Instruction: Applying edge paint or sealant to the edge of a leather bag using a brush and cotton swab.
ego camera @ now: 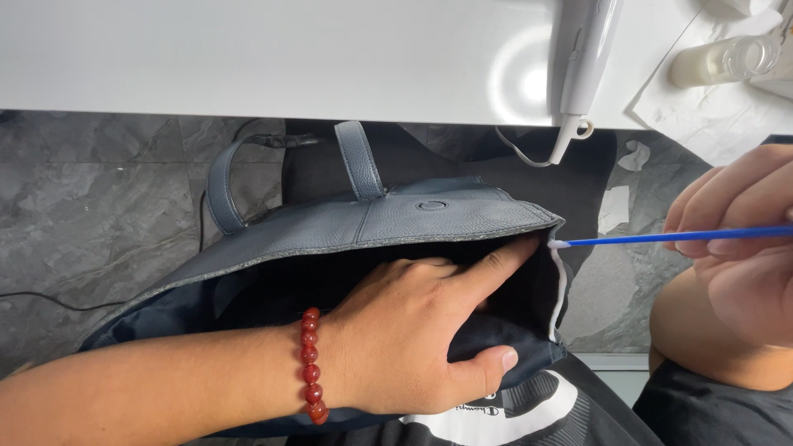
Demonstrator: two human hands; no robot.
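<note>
Swab meets the bag's white edge.

The right hand (735, 248) has its fingers (702, 198) closed on one blue-stemmed swab (661, 237), tip touching the white edge strip (560, 289) at the right end of one dark leather bag (347, 239). The left hand (413, 330), fingers spread, holds the mouth open, thumb clamping the near lining. If that grip slackens, the edge may shift and the swab smear the leather. On the far counter (248, 58): one bottle (727, 59), one white tool (582, 58).
</note>
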